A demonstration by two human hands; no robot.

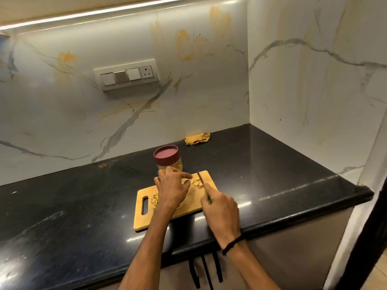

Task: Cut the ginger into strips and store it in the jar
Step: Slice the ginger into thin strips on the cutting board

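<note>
Left hand (171, 189), ginger (198, 183); right hand (222, 208), one knife (200, 178)

desk (272, 164): black polished stone, faintly speckled, high gloss, mirrors the strip light. Rounded front edge is just as shiny.
wall (83, 114): marble-look slab with grey and ochre veins, smooth, semi-gloss.
switch plate (126, 75): white plastic, satin.
cutting board (142, 222): light wood, smooth, matt, no glare.
jar (170, 165): clear body, can't tell glass from plastic.
lid (166, 154): maroon plastic, satin top.
knife (201, 179): thin blade reads as dark metal. Green handle looks plastic.
ginger (198, 183): pale yellow, cut faces matt.
cloth (196, 138): yellow woven fabric, crumpled, matt, dark ragged edge.
wristband (232, 244): black cord, matt.
</note>
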